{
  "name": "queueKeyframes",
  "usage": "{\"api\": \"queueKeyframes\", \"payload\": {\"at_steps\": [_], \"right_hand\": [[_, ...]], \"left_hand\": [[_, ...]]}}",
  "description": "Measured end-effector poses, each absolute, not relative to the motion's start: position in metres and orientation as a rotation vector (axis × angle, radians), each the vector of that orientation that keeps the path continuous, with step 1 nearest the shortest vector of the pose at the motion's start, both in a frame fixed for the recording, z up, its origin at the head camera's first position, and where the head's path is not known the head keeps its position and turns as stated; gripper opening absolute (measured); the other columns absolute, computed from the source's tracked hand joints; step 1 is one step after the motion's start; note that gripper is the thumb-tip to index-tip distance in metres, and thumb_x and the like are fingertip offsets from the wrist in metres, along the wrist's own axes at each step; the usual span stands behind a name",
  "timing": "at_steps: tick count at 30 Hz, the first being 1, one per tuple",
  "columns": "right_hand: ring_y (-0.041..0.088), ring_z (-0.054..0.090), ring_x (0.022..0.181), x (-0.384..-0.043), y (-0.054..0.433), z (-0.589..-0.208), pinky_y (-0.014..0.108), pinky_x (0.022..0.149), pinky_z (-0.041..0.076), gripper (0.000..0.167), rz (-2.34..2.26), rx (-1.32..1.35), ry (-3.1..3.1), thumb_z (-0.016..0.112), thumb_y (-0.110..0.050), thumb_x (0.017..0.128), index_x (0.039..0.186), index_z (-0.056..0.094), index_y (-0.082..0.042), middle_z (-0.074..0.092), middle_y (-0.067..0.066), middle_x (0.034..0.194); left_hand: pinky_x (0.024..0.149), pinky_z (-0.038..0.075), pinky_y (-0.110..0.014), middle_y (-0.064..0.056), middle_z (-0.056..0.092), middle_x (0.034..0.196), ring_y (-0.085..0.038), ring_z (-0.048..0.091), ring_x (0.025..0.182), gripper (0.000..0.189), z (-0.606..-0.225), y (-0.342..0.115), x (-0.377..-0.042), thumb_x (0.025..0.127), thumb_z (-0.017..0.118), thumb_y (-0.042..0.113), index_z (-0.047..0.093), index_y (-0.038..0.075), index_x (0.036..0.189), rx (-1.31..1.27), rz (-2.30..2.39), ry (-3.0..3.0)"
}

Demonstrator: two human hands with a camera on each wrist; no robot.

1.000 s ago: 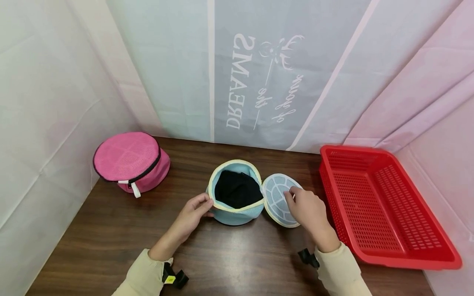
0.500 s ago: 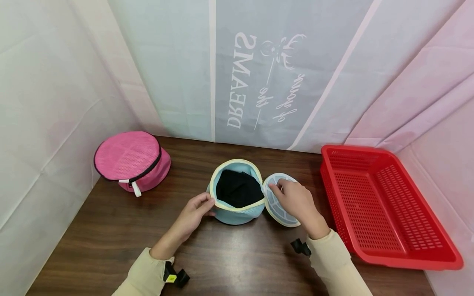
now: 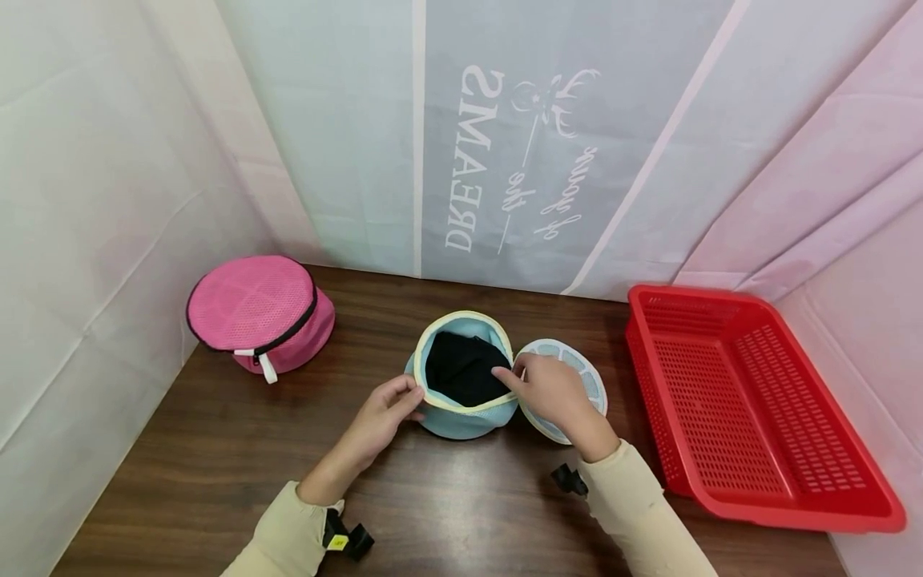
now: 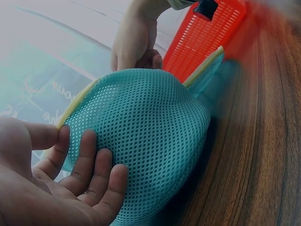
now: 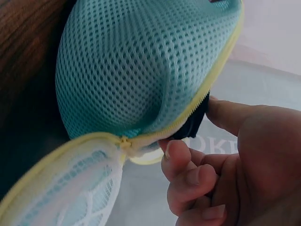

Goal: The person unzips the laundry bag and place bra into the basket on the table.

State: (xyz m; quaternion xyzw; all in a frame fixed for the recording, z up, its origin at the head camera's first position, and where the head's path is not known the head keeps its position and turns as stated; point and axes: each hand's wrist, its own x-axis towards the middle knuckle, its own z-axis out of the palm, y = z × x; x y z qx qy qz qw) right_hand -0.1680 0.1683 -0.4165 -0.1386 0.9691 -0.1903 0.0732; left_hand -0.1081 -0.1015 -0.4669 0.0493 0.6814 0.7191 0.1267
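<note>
A round light-blue mesh laundry bag [image 3: 469,421] with a yellow zip edge stands unzipped on the table, its white-ribbed lid [image 3: 594,393] folded out to the right. Black cloth [image 3: 465,369] lies bunched inside. My left hand [image 3: 385,413] pinches the bag's rim on the near left between thumb and index finger; the other fingers rest along the mesh in the left wrist view. My right hand [image 3: 555,393] is at the right rim, above the lid. In the right wrist view, its thumb and index finger pinch an edge of black cloth showing past the zip.
A zipped pink mesh bag [image 3: 252,300] with a black zip and white tab stands at the back left. At the right is a red perforated plastic basket [image 3: 721,401]. Printed fabric walls [image 3: 346,144] enclose the brown wooden table [image 3: 216,449].
My right hand has moved left from over the lid to the bag's right rim and the black cloth. The left hand keeps its hold on the rim.
</note>
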Motion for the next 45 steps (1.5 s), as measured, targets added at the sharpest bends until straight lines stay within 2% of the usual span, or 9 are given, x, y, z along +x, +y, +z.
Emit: {"api": "queueKeyframes", "payload": {"at_steps": [6, 12, 18, 25, 31, 34, 36, 40, 45], "right_hand": [[0.015, 0.049, 0.053, -0.165, 0.162, -0.417, 0.032, 0.048, 0.038, 0.040, -0.574, -0.401, 2.911, 0.069, -0.051, 0.094, 0.075, 0.062, -0.016, 0.050, -0.006, 0.056], [0.014, 0.038, 0.047, -0.163, 0.159, -0.419, 0.029, 0.046, 0.027, 0.047, -0.613, -0.419, 2.903, 0.070, -0.048, 0.094, 0.067, 0.050, -0.015, 0.036, -0.006, 0.052], [0.012, 0.035, 0.049, -0.160, 0.155, -0.420, 0.028, 0.048, 0.028, 0.049, -0.747, -0.410, 2.868, 0.072, -0.048, 0.092, 0.069, 0.048, -0.013, 0.031, -0.006, 0.054], [0.009, 0.036, 0.048, -0.152, 0.148, -0.417, 0.027, 0.048, 0.030, 0.037, -0.817, -0.542, 2.881, 0.079, -0.039, 0.089, 0.078, 0.054, -0.014, 0.035, -0.007, 0.055], [0.006, 0.037, 0.048, -0.149, 0.143, -0.418, 0.025, 0.048, 0.033, 0.034, -0.897, -0.546, 2.820, 0.079, -0.040, 0.089, 0.085, 0.058, -0.014, 0.037, -0.008, 0.056], [0.012, 0.041, 0.049, -0.149, 0.141, -0.418, 0.029, 0.049, 0.036, 0.039, -0.898, -0.476, 2.801, 0.076, -0.045, 0.091, 0.085, 0.060, -0.010, 0.040, -0.003, 0.058], [0.015, 0.051, 0.056, -0.149, 0.140, -0.420, 0.033, 0.053, 0.043, 0.045, -0.839, -0.433, 2.829, 0.073, -0.050, 0.091, 0.089, 0.066, -0.006, 0.052, -0.001, 0.063], [0.019, 0.060, 0.064, -0.149, 0.137, -0.424, 0.037, 0.058, 0.049, 0.059, -0.676, -0.374, 2.884, 0.069, -0.058, 0.091, 0.097, 0.071, 0.001, 0.063, 0.004, 0.072], [0.018, 0.058, 0.060, -0.148, 0.134, -0.427, 0.036, 0.054, 0.047, 0.053, -0.628, -0.353, 2.936, 0.069, -0.054, 0.093, 0.095, 0.072, -0.001, 0.062, 0.004, 0.068]], "left_hand": [[0.087, 0.056, -0.032, -0.008, 0.060, 0.099, -0.017, 0.060, 0.095, 0.023, -0.467, -0.102, -0.107, 0.107, 0.052, 0.011, 0.057, -0.011, 0.104, 0.159, 2.085, 1.995], [0.086, 0.055, -0.031, -0.007, 0.061, 0.098, -0.015, 0.060, 0.092, 0.024, -0.466, -0.102, -0.107, 0.107, 0.053, 0.012, 0.057, -0.012, 0.105, 0.180, 2.071, 1.994], [0.085, 0.055, -0.030, -0.007, 0.061, 0.098, -0.013, 0.060, 0.091, 0.024, -0.468, -0.102, -0.107, 0.107, 0.052, 0.011, 0.056, -0.012, 0.105, 0.200, 2.065, 1.995], [0.084, 0.055, -0.030, -0.005, 0.060, 0.096, -0.013, 0.060, 0.090, 0.024, -0.469, -0.101, -0.108, 0.107, 0.052, 0.011, 0.056, -0.013, 0.104, 0.203, 2.066, 1.995], [0.084, 0.055, -0.029, -0.006, 0.060, 0.095, -0.014, 0.059, 0.092, 0.024, -0.471, -0.101, -0.108, 0.107, 0.052, 0.012, 0.056, -0.012, 0.104, 0.194, 2.061, 1.995], [0.084, 0.055, -0.030, -0.006, 0.060, 0.095, -0.015, 0.059, 0.092, 0.025, -0.471, -0.101, -0.109, 0.107, 0.052, 0.012, 0.056, -0.012, 0.104, 0.203, 2.063, 1.990], [0.085, 0.055, -0.031, -0.007, 0.060, 0.095, -0.015, 0.059, 0.092, 0.025, -0.471, -0.100, -0.109, 0.107, 0.052, 0.012, 0.056, -0.012, 0.104, 0.204, 2.064, 1.986], [0.085, 0.055, -0.032, -0.006, 0.060, 0.095, -0.015, 0.059, 0.092, 0.025, -0.470, -0.100, -0.109, 0.107, 0.052, 0.012, 0.056, -0.012, 0.104, 0.197, 2.065, 1.979], [0.085, 0.055, -0.031, -0.006, 0.060, 0.095, -0.014, 0.059, 0.091, 0.025, -0.470, -0.100, -0.109, 0.107, 0.053, 0.013, 0.056, -0.012, 0.104, 0.204, 2.062, 1.979]]}}
